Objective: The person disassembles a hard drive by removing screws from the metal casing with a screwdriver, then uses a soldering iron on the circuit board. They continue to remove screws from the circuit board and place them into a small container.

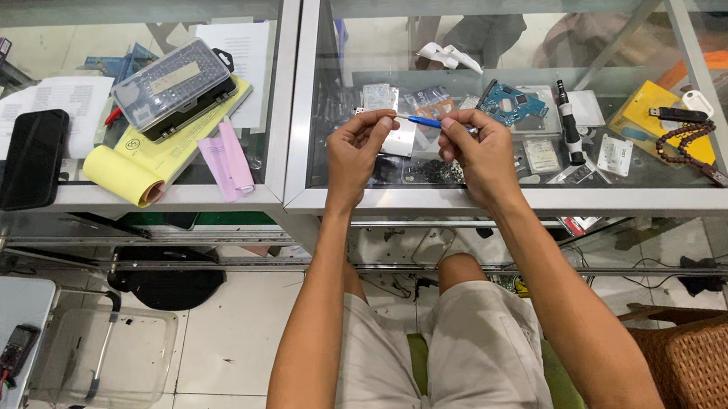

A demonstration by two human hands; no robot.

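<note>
Pinching a thin blue tool between both hands above the glass desk, the left hand holds a narrow grip at one end, the right hand at the other; steadying wrists over the blue circuit board would help.

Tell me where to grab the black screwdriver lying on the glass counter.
Take the black screwdriver around its thick middle barrel, coming straight down from above. It lies flat on the glass counter, tip pointing away from the person, with a blue circuit board close on one side, so pinch it across its width.
</note>
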